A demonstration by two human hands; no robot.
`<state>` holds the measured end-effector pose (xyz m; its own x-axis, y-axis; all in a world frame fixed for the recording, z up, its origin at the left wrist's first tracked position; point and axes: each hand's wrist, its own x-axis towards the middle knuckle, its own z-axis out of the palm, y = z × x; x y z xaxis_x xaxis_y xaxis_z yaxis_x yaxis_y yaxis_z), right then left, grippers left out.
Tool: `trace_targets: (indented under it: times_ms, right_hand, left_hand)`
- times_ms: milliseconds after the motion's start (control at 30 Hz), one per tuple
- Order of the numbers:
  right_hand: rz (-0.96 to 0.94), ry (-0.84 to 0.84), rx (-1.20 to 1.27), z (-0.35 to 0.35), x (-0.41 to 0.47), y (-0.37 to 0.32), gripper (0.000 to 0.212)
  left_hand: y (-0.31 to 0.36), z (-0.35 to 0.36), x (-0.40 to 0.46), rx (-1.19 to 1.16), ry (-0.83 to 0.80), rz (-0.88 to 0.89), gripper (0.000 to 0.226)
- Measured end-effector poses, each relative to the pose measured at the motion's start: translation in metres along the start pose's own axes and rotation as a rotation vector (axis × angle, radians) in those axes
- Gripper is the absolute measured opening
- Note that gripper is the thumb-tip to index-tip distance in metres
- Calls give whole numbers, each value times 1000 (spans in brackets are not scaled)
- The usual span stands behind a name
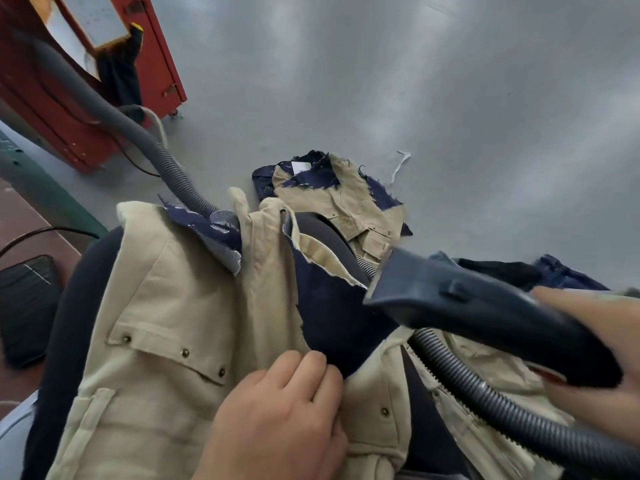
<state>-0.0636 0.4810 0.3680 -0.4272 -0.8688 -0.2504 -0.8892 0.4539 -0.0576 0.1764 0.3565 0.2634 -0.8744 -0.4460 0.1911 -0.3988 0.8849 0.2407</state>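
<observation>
Cloth fills the left half: a beige jacket (156, 306) with navy lining is draped over a dark padded form. It looks soft, light and floppy, likely to slide or bunch unless pinned. Its raw edges are frayed and look fragile, so the stitched front edge or a pocket flap seems the safer hold. On the jacket's lower front, the left hand (277, 420) bends its fingers onto that front edge, holding the fabric down. Right of the jacket's open front, a dark plastic nozzle (467, 299) points its mouth at the navy lining, with its stiff ribbed hose (485, 386) trailing below. The right hand (602, 323) is wrapped round the nozzle's handle. Beyond the jacket lies a smooth grey floor (450, 98). A red cabinet (52, 109) stands up to the jacket's left, a second beige garment (346, 202) lies just behind it, and dark jeans (568, 275) lie off to its right.
</observation>
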Motion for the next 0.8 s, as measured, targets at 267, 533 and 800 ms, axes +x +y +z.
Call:
trace_targets:
  times_ms: [267, 533, 800]
  right_hand:
    - [-165, -23, 23, 18, 36, -71, 23]
    - [-152, 82, 276, 22, 94, -94, 20]
    - [1, 281, 489, -19, 88, -41, 22]
  left_hand:
    - [2, -2, 4, 69, 26, 63, 4]
    - [3, 2, 5, 61, 46, 51, 18]
    - [4, 3, -1, 50, 45, 36, 20]
